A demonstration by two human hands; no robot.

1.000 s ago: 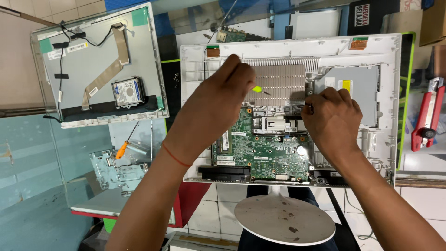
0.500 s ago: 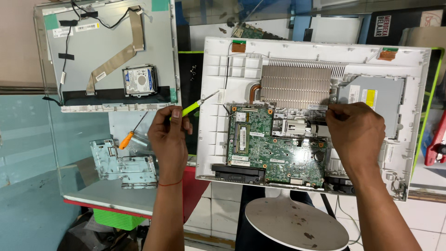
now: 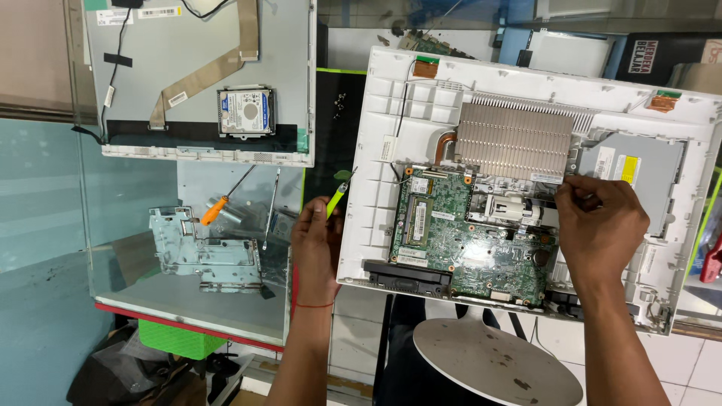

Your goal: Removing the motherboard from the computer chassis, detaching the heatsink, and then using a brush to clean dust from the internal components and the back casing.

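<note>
Your left hand [image 3: 316,244] pinches the green screwdriver [image 3: 336,200], right hand [image 3: 600,225] pinches at the still-mounted motherboard [image 3: 470,237], back cover already off.

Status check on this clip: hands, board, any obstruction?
Left hand grips green-handled screwdriver beside white chassis. Right hand pinches at bracket above green circuit board. Nothing covering board.
</note>
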